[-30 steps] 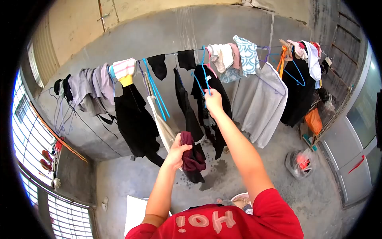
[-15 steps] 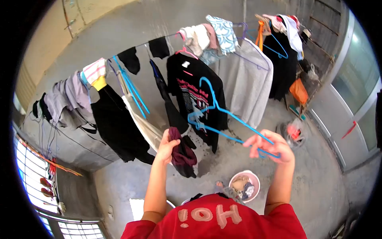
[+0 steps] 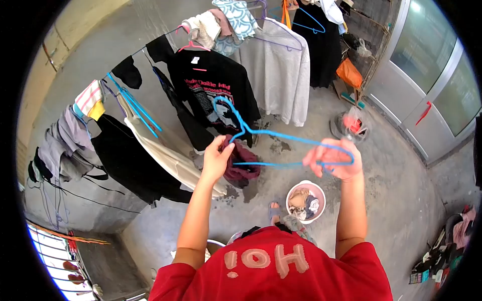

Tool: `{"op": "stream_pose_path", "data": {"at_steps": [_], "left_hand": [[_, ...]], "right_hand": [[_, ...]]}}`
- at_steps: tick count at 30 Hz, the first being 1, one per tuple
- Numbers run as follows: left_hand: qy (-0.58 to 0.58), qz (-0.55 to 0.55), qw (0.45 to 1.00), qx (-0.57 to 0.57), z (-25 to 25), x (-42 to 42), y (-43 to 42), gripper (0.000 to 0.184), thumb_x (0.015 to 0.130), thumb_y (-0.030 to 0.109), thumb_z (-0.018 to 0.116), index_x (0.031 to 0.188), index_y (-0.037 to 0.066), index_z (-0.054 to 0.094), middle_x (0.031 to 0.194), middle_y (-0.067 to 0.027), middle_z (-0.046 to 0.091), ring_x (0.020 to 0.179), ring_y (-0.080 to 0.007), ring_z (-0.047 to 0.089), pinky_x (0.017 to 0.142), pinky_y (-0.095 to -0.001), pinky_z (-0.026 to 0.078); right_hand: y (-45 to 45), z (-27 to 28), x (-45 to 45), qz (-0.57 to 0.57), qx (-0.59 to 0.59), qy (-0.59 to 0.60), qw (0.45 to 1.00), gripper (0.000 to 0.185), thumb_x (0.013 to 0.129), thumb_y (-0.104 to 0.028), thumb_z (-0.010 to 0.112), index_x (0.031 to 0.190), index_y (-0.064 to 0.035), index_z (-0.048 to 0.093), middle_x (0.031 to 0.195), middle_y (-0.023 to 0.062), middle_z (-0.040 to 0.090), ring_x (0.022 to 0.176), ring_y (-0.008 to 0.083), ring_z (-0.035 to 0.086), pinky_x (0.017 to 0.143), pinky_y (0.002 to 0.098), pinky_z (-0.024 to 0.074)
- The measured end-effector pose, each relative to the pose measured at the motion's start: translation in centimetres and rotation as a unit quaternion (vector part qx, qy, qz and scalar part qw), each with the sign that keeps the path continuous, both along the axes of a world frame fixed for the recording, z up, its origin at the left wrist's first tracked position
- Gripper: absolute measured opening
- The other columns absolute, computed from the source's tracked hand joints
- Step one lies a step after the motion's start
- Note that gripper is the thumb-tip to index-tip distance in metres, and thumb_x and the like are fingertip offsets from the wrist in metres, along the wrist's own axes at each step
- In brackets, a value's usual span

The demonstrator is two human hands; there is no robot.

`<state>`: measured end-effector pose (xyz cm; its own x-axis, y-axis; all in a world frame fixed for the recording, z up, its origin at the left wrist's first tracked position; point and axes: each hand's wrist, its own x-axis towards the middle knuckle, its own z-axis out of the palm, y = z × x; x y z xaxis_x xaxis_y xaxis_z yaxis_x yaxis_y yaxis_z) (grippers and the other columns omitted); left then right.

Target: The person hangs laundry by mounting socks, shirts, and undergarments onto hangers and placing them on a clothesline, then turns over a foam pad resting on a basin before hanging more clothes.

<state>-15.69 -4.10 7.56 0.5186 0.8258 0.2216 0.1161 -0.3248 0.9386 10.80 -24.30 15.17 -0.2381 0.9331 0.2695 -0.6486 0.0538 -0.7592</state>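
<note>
My left hand [image 3: 217, 159] grips a dark maroon cloth [image 3: 242, 168], which hangs crumpled below the fingers. In my right hand [image 3: 339, 159] is the right end of a blue hanger [image 3: 286, 135], its hook pointing up and to the left. The hanger's left end meets the cloth beside my left hand; whether it is inside the cloth is unclear. Behind the hanger, a black printed T-shirt [image 3: 208, 88] hangs from the line on a pink hanger [image 3: 193, 46].
Left along the line hang black trousers, cream trousers [image 3: 160, 150] and grey clothes [image 3: 68, 143]. A grey sweatshirt [image 3: 281, 75] hangs further right. On the floor are a pink basin of clothes [image 3: 323, 203], a plastic bag [image 3: 351, 125] and a clothes pile [image 3: 452, 236].
The blue hanger has come off the line and down between my hands, beside the maroon cloth. The view has turned rightward and down, bringing the basin and floor pile into sight.
</note>
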Motion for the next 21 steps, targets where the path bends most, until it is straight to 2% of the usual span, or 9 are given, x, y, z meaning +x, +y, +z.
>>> {"op": "stream_pose_path", "data": {"at_steps": [1,3,6,9,10,12,13,16,21], "left_hand": [[-0.034,0.004,0.999,0.005,0.5,0.6,-0.3,0.009,0.086,0.005,0.057,0.094,0.000,0.057,0.078,0.0018,0.056,0.070,-0.0049,0.048,0.064,-0.0212,0.041],[-0.056,-0.003,0.998,0.017,2.1,1.4,-1.2,0.009,0.086,0.005,0.056,0.094,0.000,0.057,0.077,0.0023,0.056,0.069,-0.0053,0.047,0.064,-0.0216,0.041],[-0.030,-0.027,0.997,0.063,3.9,2.4,-1.9,0.011,0.086,0.006,0.055,0.095,0.000,0.056,0.074,0.0007,0.055,0.067,-0.0056,0.047,0.061,-0.0221,0.040],[0.015,-0.037,0.991,0.124,6.0,3.0,-2.8,0.014,0.085,0.008,0.055,0.096,0.000,0.056,0.072,-0.0058,0.057,0.063,-0.0117,0.052,0.061,-0.0254,0.042],[0.052,-0.019,0.986,0.156,6.3,2.7,-2.8,0.015,0.084,0.008,0.055,0.097,0.001,0.057,0.075,-0.0096,0.059,0.067,-0.0182,0.056,0.063,-0.0281,0.044],[0.122,0.017,0.970,0.212,6.5,1.8,-2.3,0.018,0.082,0.011,0.056,0.099,0.004,0.058,0.086,-0.0179,0.061,0.083,-0.0345,0.060,0.070,-0.0361,0.047],[0.134,0.015,0.959,0.248,6.1,1.1,-1.7,0.018,0.085,0.011,0.055,0.102,0.004,0.057,0.079,-0.0159,0.060,0.070,-0.0252,0.060,0.066,-0.0310,0.046],[0.201,0.008,0.942,0.269,5.1,-1.2,-0.2,0.019,0.084,0.013,0.056,0.102,0.007,0.058,0.089,-0.0187,0.061,0.086,-0.0371,0.059,0.070,-0.0372,0.047],[0.247,0.000,0.914,0.323,1.5,-3.4,1.5,0.016,0.082,0.016,0.058,0.096,0.011,0.060,0.089,-0.0137,0.062,0.081,-0.0365,0.059,0.066,-0.0437,0.047]], "right_hand": [[0.4,-0.6,-0.9,-0.003,-0.001,0.001,1.000,0.046,0.085,-0.038,0.043,0.095,0.0043,0.057,0.105,0.0284,0.057,0.084,0.0264,0.057,0.072,0.0356,0.0463],[2.3,-4.5,-2.5,-0.261,-0.095,0.201,0.940,0.044,0.089,-0.039,0.040,0.100,0.0007,0.058,0.111,0.0223,0.056,0.094,0.0265,0.057,0.079,0.0382,0.0463],[4.2,-15.4,-6.4,-0.296,-0.035,-0.276,0.914,0.037,0.088,-0.035,0.046,0.103,-0.0026,0.058,0.111,0.0155,0.058,0.103,0.0260,0.055,0.087,0.0438,0.0418],[2.4,-19.8,-11.6,-0.320,0.052,-0.642,0.694,0.043,0.079,-0.040,0.057,0.105,-0.0057,0.059,0.102,0.0144,0.060,0.103,0.0296,0.053,0.092,0.0528,0.0330],[2.0,-20.3,-11.2,-0.323,0.050,-0.643,0.693,0.043,0.079,-0.040,0.057,0.105,-0.0057,0.059,0.102,0.0144,0.060,0.103,0.0296,0.053,0.092,0.0528,0.0330],[0.3,-20.8,-9.0,-0.363,0.060,-0.724,0.584,0.043,0.073,-0.042,0.061,0.097,-0.0063,0.061,0.093,0.0129,0.060,0.098,0.0305,0.053,0.095,0.0565,0.0273],[-0.5,-20.6,-7.1,-0.353,0.059,-0.766,0.534,0.036,0.073,-0.041,0.062,0.086,-0.0072,0.063,0.089,0.0102,0.060,0.096,0.0284,0.053,0.097,0.0582,0.0249],[-3.9,-17.0,-1.1,-0.402,0.047,-0.772,0.490,0.026,0.071,-0.031,0.066,0.072,-0.0056,0.061,0.085,0.0089,0.060,0.099,0.0256,0.053,0.099,0.0617,0.0202],[-6.6,-9.4,1.9,-0.420,0.098,-0.797,0.423,0.023,0.070,-0.028,0.067,0.071,-0.0069,0.058,0.082,0.0043,0.060,0.108,0.0297,0.046,0.101,0.0602,0.0174]]}}
